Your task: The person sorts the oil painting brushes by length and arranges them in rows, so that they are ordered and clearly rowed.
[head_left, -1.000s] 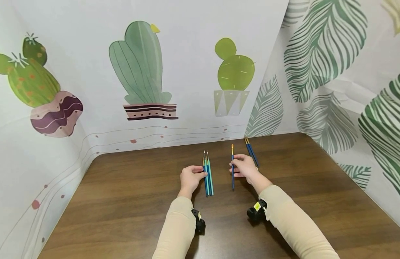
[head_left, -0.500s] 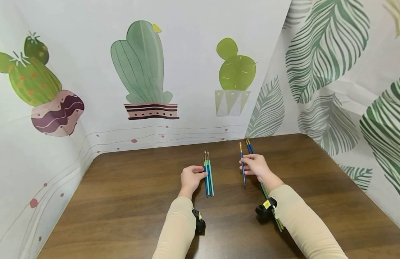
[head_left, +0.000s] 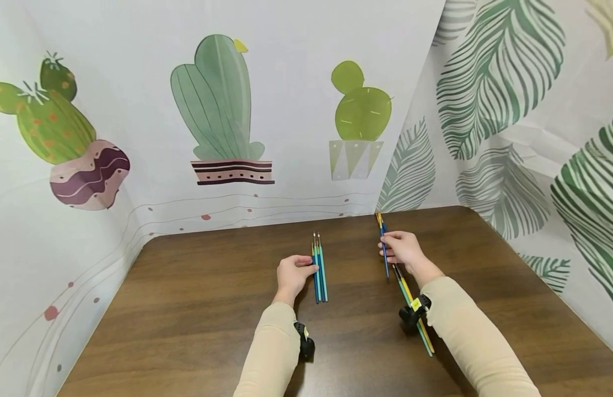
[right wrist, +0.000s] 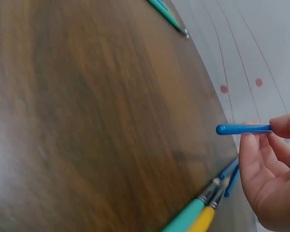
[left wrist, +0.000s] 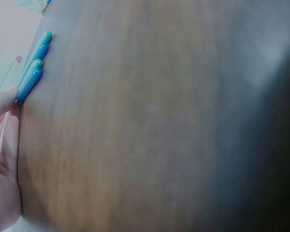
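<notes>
My right hand [head_left: 406,251] pinches a slim blue paintbrush [right wrist: 241,129] between thumb and fingers, its bristles pointing to the back of the table. Blue paintbrushes [right wrist: 232,181] lie beneath it at the back right. Nearer me, a teal paintbrush [right wrist: 186,217] and a yellow paintbrush [right wrist: 203,220] lie side by side, partly under my right wrist. My left hand [head_left: 292,275] rests by the table's middle, thumb and fingertips pinching at the left side of a row of teal and blue paintbrushes [head_left: 322,275]. Their bristles also point away from me.
The brown wooden table [head_left: 212,320] meets a white wall cloth [head_left: 296,110] with printed cacti at its back edge. Another cloth with leaves [head_left: 500,71] hangs along the right. A black wrist camera [head_left: 409,317] sits under each sleeve.
My right hand has carried the blue paintbrush to the right, over the blue ones at the back right. The teal and yellow paintbrushes now show below it. My left hand has stayed put.
</notes>
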### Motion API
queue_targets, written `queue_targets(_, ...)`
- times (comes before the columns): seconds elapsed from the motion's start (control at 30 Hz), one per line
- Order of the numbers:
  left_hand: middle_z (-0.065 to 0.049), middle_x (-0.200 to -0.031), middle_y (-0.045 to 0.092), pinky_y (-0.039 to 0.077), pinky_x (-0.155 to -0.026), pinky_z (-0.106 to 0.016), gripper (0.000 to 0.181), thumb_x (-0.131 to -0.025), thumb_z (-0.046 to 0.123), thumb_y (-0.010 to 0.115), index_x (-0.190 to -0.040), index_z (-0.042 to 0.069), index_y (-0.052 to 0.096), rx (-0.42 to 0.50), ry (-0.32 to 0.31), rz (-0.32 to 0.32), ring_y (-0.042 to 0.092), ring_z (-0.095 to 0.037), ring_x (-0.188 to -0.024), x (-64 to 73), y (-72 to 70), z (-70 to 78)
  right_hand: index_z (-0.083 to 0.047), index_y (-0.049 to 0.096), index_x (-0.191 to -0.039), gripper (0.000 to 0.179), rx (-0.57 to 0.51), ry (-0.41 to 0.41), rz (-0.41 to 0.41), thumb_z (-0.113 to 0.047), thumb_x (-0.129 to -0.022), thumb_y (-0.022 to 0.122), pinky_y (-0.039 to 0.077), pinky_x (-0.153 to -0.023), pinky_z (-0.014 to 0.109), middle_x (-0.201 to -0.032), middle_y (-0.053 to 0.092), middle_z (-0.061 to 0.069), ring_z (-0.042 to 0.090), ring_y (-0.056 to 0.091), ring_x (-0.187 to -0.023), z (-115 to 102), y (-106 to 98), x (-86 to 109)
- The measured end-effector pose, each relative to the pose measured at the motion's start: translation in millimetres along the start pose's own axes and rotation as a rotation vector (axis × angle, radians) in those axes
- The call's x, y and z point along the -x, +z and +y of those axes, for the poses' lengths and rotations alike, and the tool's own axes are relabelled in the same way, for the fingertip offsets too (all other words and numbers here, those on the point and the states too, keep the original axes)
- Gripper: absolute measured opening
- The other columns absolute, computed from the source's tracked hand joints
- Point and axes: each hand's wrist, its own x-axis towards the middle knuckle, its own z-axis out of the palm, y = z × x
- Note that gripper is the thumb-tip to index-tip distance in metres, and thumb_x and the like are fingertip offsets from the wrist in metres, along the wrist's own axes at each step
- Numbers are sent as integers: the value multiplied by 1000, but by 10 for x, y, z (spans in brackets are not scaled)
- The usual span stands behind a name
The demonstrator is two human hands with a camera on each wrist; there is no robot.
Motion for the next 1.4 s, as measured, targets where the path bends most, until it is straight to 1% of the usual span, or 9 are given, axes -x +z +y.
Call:
queue_targets(0.2, -11, -96, 73, 55, -82, -35, 25, -76, 13, 79, -98, 3, 72, 9, 16, 1, 70, -21, -89, -4, 1, -12, 10, 44, -130, 42, 13, 10, 27, -12, -95, 47, 53, -52, 21, -73, 66, -6, 5, 63, -60, -9, -94, -82)
queue_targets(0.37, -10, -96, 73, 55, -82, -35, 25, -76, 13, 79, -98, 4, 72, 4, 16, 0, 70, -21, -89, -12, 8, -23, 10, 42, -134, 45, 51, 27, 59, -10, -93, 44, 53, -52, 20, -69, 62, -10, 3, 60, -59, -12, -185, -160)
queue_targets(0.53, -11, -96, 73, 55, -82, -35, 25, -76, 13, 79, -98, 3, 72, 5, 21, -1, 70, -21, -89, -10, 9, -23, 10, 42, -134, 46, 69, 33, 86, -9, -92, 45, 51, -52, 20, -69, 61, -10, 3, 58, -59, -25, -243, -217)
queue_targets(0.63, -11, -97, 73, 55, -82, -35, 26, -76, 12, 79, -99, 3, 72, 15, 13, -6, 71, -21, -89, -4, 8, -20, 11, 45, -132, 45, 62, 36, 112, -6, -90, 49, 51, -52, 20, -68, 61, -8, 3, 57, -59, -33, -258, -238)
queue_targets(0.8, -12, -97, 73, 55, -81, -35, 26, -75, 11, 79, -99, 2, 72, 25, 20, -7, 71, -21, -88, 8, 3, -6, 12, 48, -129, 44, 71, 25, 146, -4, -89, 55, 51, -52, 19, -67, 61, -7, 2, 58, -58, -17, -285, -274)
queue_targets(1.03, -11, -95, 73, 55, -81, -35, 25, -75, 12, 79, -98, 2, 72, 9, 31, 3, 70, -21, -88, 9, -13, 0, 11, 49, -129, 43, 58, 16, 147, -5, -91, 56, 53, -55, 19, -71, 62, -8, 2, 59, -61, 31, -297, -359)
queue_targets(1.27, -11, -96, 73, 55, -82, -35, 25, -76, 12, 79, -98, 3, 72, 8, 19, -4, 70, -21, -89, 1, -24, -3, 11, 52, -126, 42, 113, 23, 177, -6, -89, 57, 54, -57, 20, -70, 60, -10, 2, 58, -65, 67, -307, -426)
queue_targets(1.4, -10, -95, 74, 55, -82, -35, 25, -75, 13, 79, -98, 3, 72, 1, 22, -9, 70, -20, -88, -4, -17, -15, 10, 54, -125, 41, 133, 37, 192, -7, -88, 58, 53, -56, 19, -69, 60, -9, 3, 57, -66, 94, -319, -473)
